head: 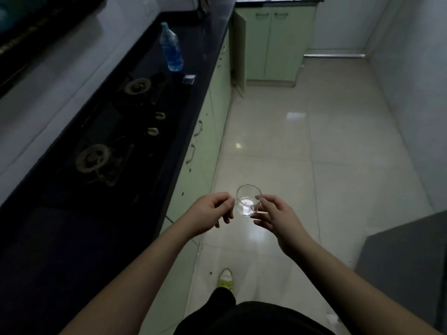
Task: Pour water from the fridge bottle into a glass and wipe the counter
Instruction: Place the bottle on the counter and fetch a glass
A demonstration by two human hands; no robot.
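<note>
Both hands pinch glass [248,200]: left [212,210], right [275,215].

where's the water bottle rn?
Head view, upper left: the water bottle stands on the dark counter, just past the far burner of the hob, well ahead of both hands and the glass.

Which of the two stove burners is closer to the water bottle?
The far burner, higher in the view, sits just short of the bottle. The near burner lies closer to the person.
</note>
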